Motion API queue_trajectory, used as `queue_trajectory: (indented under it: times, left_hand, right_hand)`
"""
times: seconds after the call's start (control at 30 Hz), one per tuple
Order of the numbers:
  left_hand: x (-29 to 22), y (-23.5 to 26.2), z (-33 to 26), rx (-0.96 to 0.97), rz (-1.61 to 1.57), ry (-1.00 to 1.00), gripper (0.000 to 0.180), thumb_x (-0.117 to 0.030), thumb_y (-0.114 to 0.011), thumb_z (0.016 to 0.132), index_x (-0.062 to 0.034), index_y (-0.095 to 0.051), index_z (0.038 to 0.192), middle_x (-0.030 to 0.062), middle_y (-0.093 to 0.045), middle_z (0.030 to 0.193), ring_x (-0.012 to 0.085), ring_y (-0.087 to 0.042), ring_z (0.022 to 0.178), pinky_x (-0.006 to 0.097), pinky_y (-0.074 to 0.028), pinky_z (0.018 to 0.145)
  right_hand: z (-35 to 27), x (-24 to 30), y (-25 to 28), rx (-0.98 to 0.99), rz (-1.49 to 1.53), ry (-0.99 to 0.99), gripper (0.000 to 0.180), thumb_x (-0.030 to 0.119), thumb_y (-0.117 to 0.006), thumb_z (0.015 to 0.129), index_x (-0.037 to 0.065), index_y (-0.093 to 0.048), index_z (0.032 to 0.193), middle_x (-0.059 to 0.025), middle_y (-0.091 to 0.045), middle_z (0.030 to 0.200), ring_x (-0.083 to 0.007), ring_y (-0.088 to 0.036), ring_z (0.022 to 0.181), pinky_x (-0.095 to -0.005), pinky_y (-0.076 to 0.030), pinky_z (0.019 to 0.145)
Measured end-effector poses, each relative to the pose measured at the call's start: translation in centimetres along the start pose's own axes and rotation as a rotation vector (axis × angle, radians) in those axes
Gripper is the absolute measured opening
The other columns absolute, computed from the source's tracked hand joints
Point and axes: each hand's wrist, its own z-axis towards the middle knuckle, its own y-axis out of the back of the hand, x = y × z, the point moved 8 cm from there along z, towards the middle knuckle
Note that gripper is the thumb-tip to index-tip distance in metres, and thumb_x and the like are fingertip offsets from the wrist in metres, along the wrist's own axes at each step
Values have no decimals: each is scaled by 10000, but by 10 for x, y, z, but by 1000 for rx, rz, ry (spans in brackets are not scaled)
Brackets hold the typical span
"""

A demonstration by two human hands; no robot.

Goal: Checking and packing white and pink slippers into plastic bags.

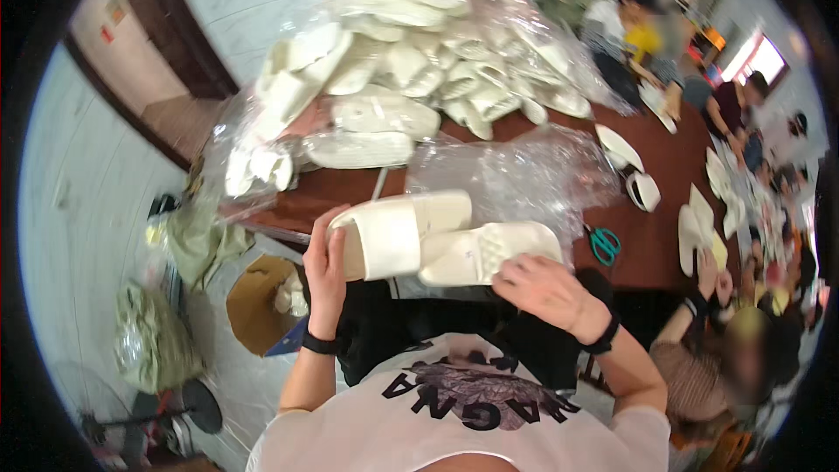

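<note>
A cream slide slipper [391, 239] with a broad strap is gripped at its left end by my left hand [326, 264], the thumb against its edge. Overlapping it on the right is a second cream slipper [454, 260], sole side partly showing with a bumpy patch. My right hand [537, 288] closes its fingers on the near right edge of that second slipper. Both slippers are held over the table's near edge, in front of my body. Clear plastic film [524, 170] lies on the table just beyond them.
A large heap of cream slippers [411, 61] in clear plastic covers the far part of the brown table [647, 253]. Green-handled scissors [603, 245] lie to the right. An open cardboard box [253, 301] stands on the floor at left. Several people sit along the right side.
</note>
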Motion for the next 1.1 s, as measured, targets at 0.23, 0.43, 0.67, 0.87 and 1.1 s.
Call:
queue_trajectory:
  times: [0.23, 0.43, 0.67, 0.87, 1.1]
  left_hand:
    - [9, -38, 8, 298, 73, 121, 256, -150, -484, 1002, 33, -658, 965, 61, -672, 816, 91, -582, 738, 239, -463, 695]
    - [-10, -62, -3, 196, 287, 55, 251, -149, -472, 1008, 32, -646, 1005, 60, -668, 865, 105, -589, 800, 254, -466, 737]
    - [-8, -115, -19, 215, -510, 262, 489, -350, -309, 1050, 15, -542, 1280, 114, -625, 1169, 191, -607, 1027, 315, -462, 928]
    - [39, -87, -12, 298, -186, 245, 322, -188, -446, 1025, 28, -565, 1232, 107, -631, 1167, 157, -601, 1051, 276, -472, 906]
    - [84, -103, -12, 369, -60, 211, 233, -90, -538, 966, 3, -611, 1167, 45, -637, 1071, 114, -570, 994, 226, -433, 853]
  right_hand:
    - [-19, 21, -41, 40, 100, 70, 221, 126, -586, 732, 70, -587, 946, -31, -495, 904, -160, -540, 861, -251, -540, 648]
    - [-28, 20, -39, -89, 106, -124, 176, 127, -595, 736, 28, -588, 881, -60, -493, 889, -177, -550, 808, -265, -551, 598]
    - [-53, -14, -26, -426, 242, -370, 233, 86, -580, 807, 126, -610, 1034, -68, -524, 897, -200, -586, 811, -294, -547, 604]
    - [-149, -122, 32, -298, -221, -727, 222, 127, -607, 774, 125, -648, 991, -81, -606, 966, -264, -623, 874, -368, -535, 740]
    - [-212, -236, 82, -380, -372, -1016, 290, 60, -568, 836, 62, -613, 1122, -137, -561, 1165, -302, -599, 989, -392, -518, 827]
